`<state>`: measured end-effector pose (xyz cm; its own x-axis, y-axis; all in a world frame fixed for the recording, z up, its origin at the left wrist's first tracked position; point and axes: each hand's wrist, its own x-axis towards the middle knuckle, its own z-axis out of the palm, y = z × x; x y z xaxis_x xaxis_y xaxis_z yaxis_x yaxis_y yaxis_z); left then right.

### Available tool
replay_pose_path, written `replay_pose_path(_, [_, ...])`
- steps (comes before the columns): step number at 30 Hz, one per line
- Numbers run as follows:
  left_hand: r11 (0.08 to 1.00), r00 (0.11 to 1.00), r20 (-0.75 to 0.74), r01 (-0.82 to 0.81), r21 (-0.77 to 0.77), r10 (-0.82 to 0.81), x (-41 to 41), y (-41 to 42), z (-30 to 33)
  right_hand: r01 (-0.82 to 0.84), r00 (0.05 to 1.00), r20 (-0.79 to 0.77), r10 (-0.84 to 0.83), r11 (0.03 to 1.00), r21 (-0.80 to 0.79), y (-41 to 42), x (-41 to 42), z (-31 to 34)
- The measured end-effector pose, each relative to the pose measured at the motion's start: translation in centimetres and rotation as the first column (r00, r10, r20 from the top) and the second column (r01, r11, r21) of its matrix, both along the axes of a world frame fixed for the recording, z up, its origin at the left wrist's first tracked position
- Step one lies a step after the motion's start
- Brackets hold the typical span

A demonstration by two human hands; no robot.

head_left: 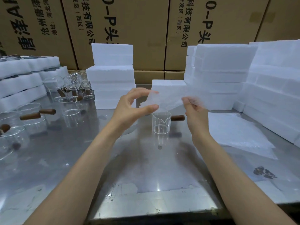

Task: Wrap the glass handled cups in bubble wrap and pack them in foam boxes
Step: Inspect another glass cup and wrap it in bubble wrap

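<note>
The cup (pixel 161 123) stands upright on the tabletop (pixel 129 168), handle pointing right, still bare. Just above it I hold a sheet of bubble wrap (pixel 165 99): my right hand (pixel 195 111) pinches its right edge, my left hand (pixel 131 105) its left end between thumb and fingers. I judge this the wrapping's start; next, lowering the sheet around the cup. Foam boxes (pixel 219 75) stack behind the cup.

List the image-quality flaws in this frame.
Head view: wide-angle bending tilts the cartons; glare streaks the steel table; motion blur smears the bubble wrap at the right hand; the foam boxes look washed out.
</note>
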<state>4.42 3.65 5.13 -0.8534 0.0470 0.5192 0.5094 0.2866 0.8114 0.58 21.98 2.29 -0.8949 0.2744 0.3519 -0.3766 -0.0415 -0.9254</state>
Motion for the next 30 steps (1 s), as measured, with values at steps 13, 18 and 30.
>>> replay_pose_path(13, [0.879, 0.862, -0.221, -0.475, -0.036, 0.456, -1.4, -1.8, -1.4, -0.173, 0.953, 0.296, 0.062, 0.915, 0.364, 0.3, -0.9, -1.8])
replay_pose_path(18, [0.74, 0.837, -0.082, -0.52, -0.427, 0.541, -2.3, -2.3, -2.7, -0.165, 0.931, 0.365, -0.007, 0.884, 0.438, 0.4, -1.4, -2.1])
replay_pose_path(30, [0.686, 0.937, -0.001, -0.257, -0.681, 0.35, -2.4, -1.7, -3.8, -0.108, 0.938, 0.336, -0.09, 0.844, 0.526, 0.7, -1.3, -1.8])
